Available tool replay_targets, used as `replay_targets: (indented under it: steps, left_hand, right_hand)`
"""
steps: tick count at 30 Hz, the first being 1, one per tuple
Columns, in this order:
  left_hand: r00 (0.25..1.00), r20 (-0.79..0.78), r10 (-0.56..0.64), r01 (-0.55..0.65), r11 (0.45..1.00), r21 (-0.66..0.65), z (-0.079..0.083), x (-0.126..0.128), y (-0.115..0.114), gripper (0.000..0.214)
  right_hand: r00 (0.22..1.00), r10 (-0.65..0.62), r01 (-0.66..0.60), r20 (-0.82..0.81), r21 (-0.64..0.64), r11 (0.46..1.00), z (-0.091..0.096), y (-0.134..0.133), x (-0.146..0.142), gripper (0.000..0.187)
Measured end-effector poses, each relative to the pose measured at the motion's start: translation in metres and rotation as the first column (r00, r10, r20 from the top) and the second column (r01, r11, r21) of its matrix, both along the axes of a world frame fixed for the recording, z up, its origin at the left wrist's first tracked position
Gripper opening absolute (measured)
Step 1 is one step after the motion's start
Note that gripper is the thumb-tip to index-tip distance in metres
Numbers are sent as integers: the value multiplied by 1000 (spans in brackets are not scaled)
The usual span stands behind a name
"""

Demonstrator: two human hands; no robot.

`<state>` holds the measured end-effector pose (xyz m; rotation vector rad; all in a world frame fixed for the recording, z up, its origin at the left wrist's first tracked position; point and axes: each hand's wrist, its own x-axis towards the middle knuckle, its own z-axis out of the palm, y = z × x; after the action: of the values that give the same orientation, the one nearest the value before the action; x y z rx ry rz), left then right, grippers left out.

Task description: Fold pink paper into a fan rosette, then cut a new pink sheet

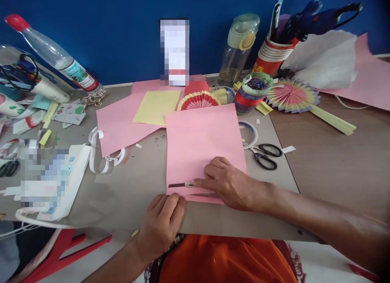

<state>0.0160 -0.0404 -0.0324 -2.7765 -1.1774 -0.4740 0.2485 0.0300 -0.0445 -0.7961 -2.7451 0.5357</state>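
Observation:
A pink paper sheet (201, 141) lies on the grey board (140, 181) in front of me. My right hand (231, 183) rests on its lower part, fingers closed on a utility knife (181, 185) whose blade points left along the sheet's lower edge. A thin dark cut line shows just below the hand. My left hand (161, 222) presses down at the sheet's bottom left corner, its fingers curled against the board.
Black scissors (266, 155) and a tape ring (250, 133) lie right of the sheet. More pink (120, 122) and yellow paper (157, 106), folded paper fans (291, 96), a cup of tools (272, 55), bottles (239, 47) and a white bag (57, 181) crowd the desk.

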Motion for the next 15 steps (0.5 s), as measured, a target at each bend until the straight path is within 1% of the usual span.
replay_targets:
  steps: [2,5,9,12,15]
  left_hand:
    - [1000,-24,10,-10,1000,19,0,5,5,19]
    - [998,-39,39,-36,997,66,-2,13,18,17]
    - [997,-49,68,-63,993,96,-5,23,37,18]
    - [997,-57,43,-36,993,114,-6,25,45,17]
    - [999,-35,8,-4,994,110,-8,20,44,18]
  right_hand:
    - [998,-60,60,23,21,998,0,4,3,45]
    - [986,-163,162,40,40,986,4,11,9,44]
    - [970,-240,241,-44,31,970,10,19,13,39]
    - [964,-254,256,-84,9,967,11,21,12,39]
    - [980,-192,191,-47,-21,981,9,22,11,39]
